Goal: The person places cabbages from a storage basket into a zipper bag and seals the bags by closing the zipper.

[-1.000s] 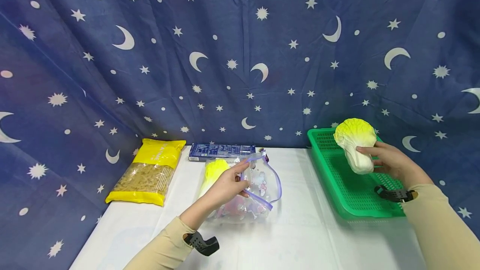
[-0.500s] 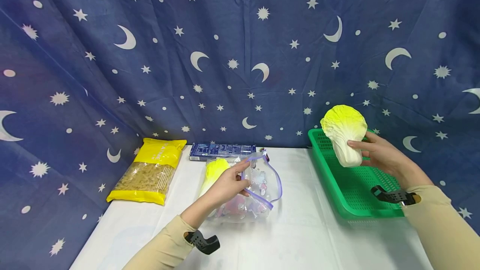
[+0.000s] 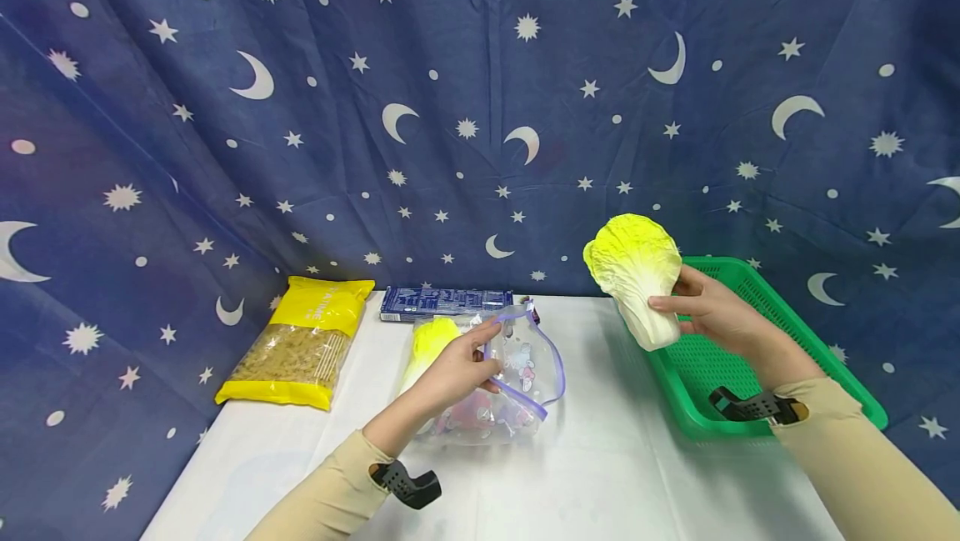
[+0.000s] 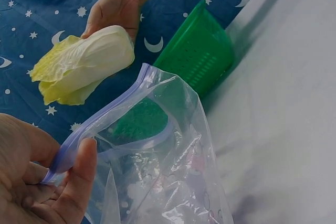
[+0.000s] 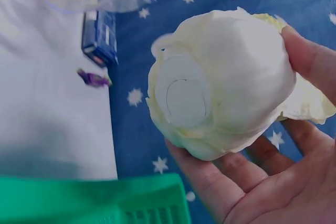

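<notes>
My left hand [image 3: 457, 370] pinches the purple-edged rim of a clear zip bag [image 3: 517, 362], whose mouth gapes toward the right. Inside the bag, partly behind my hand, lies a yellow-and-white napa cabbage [image 3: 431, 345]. Another napa cabbage [image 3: 636, 278] is held in my right hand [image 3: 712, 308], raised over the left side of the green basket [image 3: 727, 358], its leafy yellow end up. In the right wrist view the pale cut base of this cabbage [image 5: 186, 98] faces the camera, with thumb and fingers around its sides. The left wrist view shows the bag's purple rim [image 4: 118, 98] between thumb and fingers.
A yellow bag of pasta [image 3: 300, 341] leans at the left of the white table [image 3: 600, 474]. Behind the zip bag lies a flat blue box [image 3: 442, 301], with a small purple wrapped item [image 5: 94, 78] near it. A blue star-patterned curtain [image 3: 555, 66] stands behind.
My right hand has carried the cabbage up and leftward from over the basket's middle to its left side. The left hand stays at the bag's rim.
</notes>
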The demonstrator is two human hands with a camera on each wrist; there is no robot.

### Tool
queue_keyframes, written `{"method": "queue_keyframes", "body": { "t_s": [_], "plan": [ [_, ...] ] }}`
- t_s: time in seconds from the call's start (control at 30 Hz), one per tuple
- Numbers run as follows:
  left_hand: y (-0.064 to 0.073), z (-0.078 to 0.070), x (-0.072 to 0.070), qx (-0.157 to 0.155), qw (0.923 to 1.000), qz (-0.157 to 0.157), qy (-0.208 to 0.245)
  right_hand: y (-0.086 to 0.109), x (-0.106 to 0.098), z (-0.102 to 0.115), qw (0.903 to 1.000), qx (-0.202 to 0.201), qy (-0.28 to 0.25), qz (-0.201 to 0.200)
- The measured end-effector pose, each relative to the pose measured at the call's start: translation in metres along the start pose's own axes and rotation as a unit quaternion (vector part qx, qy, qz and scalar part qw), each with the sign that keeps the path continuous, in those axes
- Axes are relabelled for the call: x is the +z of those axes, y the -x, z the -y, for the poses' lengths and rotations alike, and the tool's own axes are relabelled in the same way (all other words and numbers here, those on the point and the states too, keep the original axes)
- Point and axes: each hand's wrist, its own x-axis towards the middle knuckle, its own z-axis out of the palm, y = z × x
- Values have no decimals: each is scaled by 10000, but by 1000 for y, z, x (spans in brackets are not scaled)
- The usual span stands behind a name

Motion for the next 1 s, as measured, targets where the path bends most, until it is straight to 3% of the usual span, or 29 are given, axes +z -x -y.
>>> {"method": "queue_keyframes", "body": {
  "t_s": [0.43,1.0],
  "plan": [
    [0,1,0,41,10000,-41,-17,-7,43,-14,9963,-566,212,610],
    [-1,1,-2,-101,9998,-121,101,-12,75,-41,9887,-653,239,1327]
  ]
}}
